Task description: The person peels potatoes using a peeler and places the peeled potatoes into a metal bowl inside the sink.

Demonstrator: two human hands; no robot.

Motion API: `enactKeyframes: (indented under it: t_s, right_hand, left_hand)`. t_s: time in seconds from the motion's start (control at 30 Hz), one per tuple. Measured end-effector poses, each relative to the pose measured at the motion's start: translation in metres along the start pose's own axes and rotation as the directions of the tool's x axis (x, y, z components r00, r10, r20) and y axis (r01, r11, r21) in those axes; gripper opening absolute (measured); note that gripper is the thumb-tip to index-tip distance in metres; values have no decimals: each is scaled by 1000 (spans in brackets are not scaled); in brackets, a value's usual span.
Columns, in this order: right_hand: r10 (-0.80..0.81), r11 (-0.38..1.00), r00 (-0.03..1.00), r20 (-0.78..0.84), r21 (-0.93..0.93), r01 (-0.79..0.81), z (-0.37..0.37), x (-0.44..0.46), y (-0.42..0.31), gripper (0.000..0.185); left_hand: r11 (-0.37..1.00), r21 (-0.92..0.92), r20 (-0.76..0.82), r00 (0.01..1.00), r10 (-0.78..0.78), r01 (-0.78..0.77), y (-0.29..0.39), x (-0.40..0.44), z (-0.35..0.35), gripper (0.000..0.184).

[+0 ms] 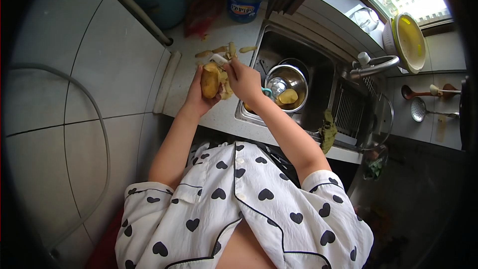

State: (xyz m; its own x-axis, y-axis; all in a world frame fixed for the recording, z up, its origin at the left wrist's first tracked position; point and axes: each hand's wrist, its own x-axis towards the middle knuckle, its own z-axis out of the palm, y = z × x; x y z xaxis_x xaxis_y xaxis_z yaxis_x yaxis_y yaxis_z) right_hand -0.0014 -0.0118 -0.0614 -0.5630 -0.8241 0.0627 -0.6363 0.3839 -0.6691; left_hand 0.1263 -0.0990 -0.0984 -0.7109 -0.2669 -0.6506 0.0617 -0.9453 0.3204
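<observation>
- Here's my left hand, fingers curled around a potato, thumb along its side; it sits over the desk, just left of the sink.
- And my right hand, fingers closed in on a white peeler, right by the potato's far end; whether the blade is biting, I can't tell.
- Doing this well, I'd say: grip firm from below, left fingertips clear of the blade's path, strokes light, long and shallow, a small turn of the potato between them.
- A wet, bare surface could well slip, so steady pressure beats speed.
- Now the count: two hands, one potato held, one peeler.
- Beyond them, at least four loose peel strips on the desk, plus one heap of peelings partly behind my hands, too tangled to number.
- In the sink, one metal bowl with at least one pale peeled potato; past the strips, one blue bottle.
</observation>
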Motion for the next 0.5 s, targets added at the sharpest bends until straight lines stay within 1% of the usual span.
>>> enactKeyframes:
  t_s: [0.1,0.2,0.3,0.37,0.4,0.5]
  right_hand:
    - [133,991,989,58,14,-134,8,2,9,31]
    - [148,965,987,63,208,-158,5,-1,1,32]
    - [229,939,968,103,238,-247,6,1,-3,34]
    - [289,940,940,181,134,-315,29,4,22,34]
    - [320,936,923,214,82,-343,29,6,21,35]
    - [298,943,946,125,113,-312,24,5,11,35]
  left_hand:
    - [1000,-6,-41,999,-11,10,2,-3,5,48]
    - [999,-32,9,999,31,-31,-1,0,-2,47]
    - [999,-41,-1,1000,8,-8,0,2,-4,50]
    - [999,-50,-21,1000,-19,18,0,2,-6,50]
    - [998,-53,-30,999,-32,31,1,2,-7,50]
    - [998,-68,-27,1000,3,-5,0,3,-10,50]
